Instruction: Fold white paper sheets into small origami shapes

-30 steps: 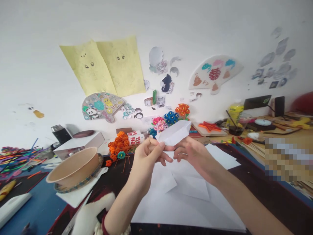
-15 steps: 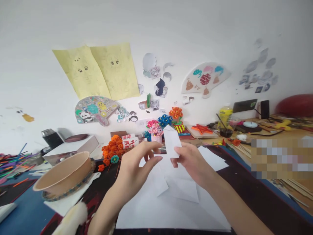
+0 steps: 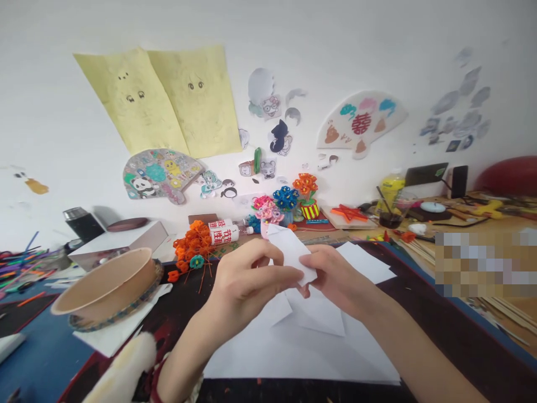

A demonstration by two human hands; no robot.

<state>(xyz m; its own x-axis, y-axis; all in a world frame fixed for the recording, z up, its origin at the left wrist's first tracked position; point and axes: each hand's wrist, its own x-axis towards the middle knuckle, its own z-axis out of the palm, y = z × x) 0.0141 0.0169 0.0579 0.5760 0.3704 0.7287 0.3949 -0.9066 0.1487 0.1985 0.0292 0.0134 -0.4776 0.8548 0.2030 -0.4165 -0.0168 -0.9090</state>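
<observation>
Cluttered craft desk point(image 3: 440, 336) | left hand point(image 3: 247, 280), right hand point(image 3: 335, 277): both pinching folded white paper point(image 3: 291, 253)

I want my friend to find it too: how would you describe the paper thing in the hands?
On the dark desk, above the flat white sheets, both hands pinch one folded white paper. Unlike the sheets, it is raised, creased and pointed.

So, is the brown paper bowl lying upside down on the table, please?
No, the brown paper bowl sits tilted with its open mouth up, beside the left hand.
</observation>
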